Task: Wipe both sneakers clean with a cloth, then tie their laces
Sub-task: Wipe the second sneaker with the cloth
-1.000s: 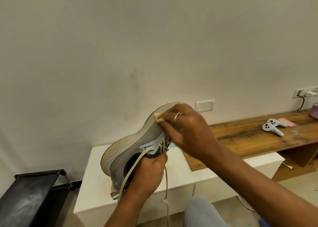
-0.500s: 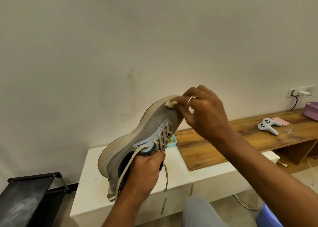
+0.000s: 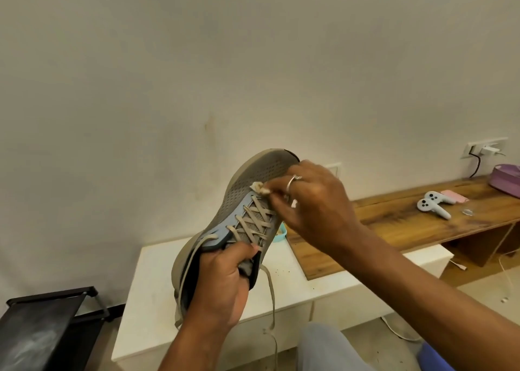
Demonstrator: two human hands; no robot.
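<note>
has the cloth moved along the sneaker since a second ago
Yes: the cloth slid off the sole edge of the sneaker to the top of its laces.

The sneaker [image 3: 239, 199] is grey with a dotted perforation pattern, a light-blue eyelet panel and beige laces [image 3: 254, 221]. The cloth [image 3: 260, 187] is off-white. The cabinet [image 3: 152, 286] is white; the shelf [image 3: 394, 224] shows brown wood grain.
</note>
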